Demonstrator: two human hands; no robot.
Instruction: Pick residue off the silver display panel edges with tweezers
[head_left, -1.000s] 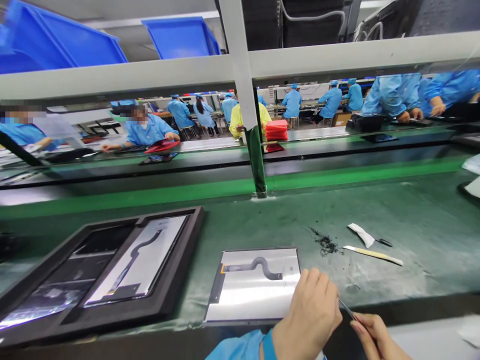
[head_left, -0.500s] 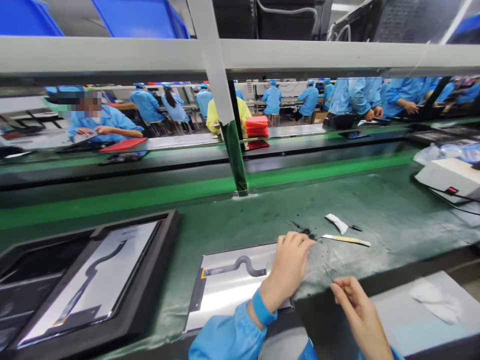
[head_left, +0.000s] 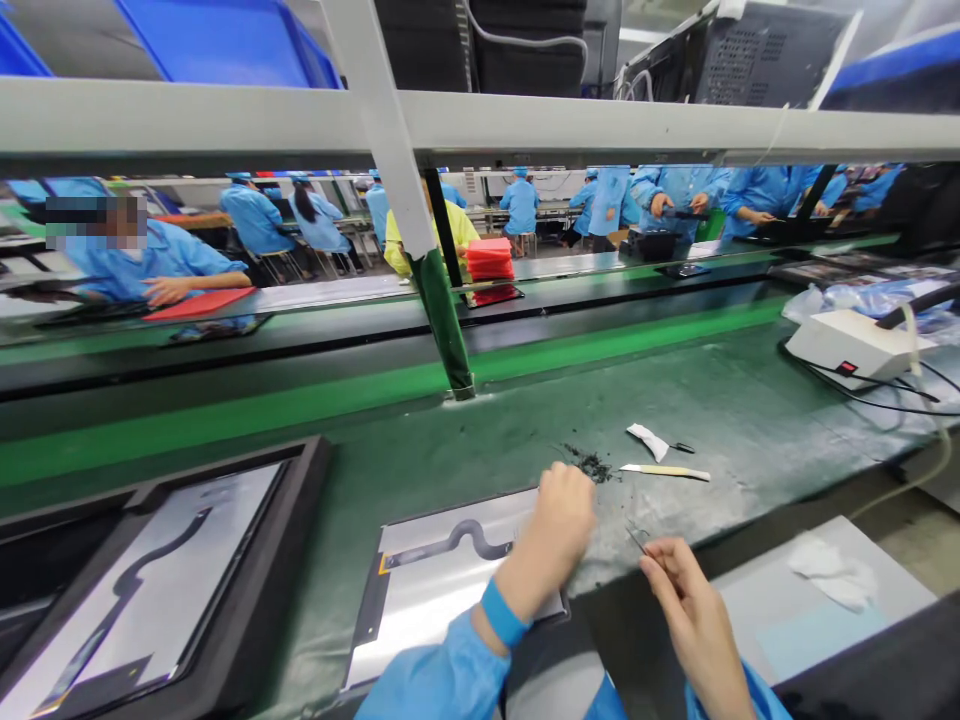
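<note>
Left hand (head_left: 555,522), fingers unclear, has parted from right hand (head_left: 688,592); that clamps one tool (head_left: 638,541) past one panel's (head_left: 424,602) right edge; tabletop (head_left: 405,470) stretches behind.

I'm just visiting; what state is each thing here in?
Left hand: fingers curled, any grip hidden
Right hand: pinching a thin tool
Panel: flat, cable uppermost
Black tray: holding a second panel
Knife: lying unheld
Scraps: loosely heaped
White box: on or off, unclear
Red stack: piled up
</note>
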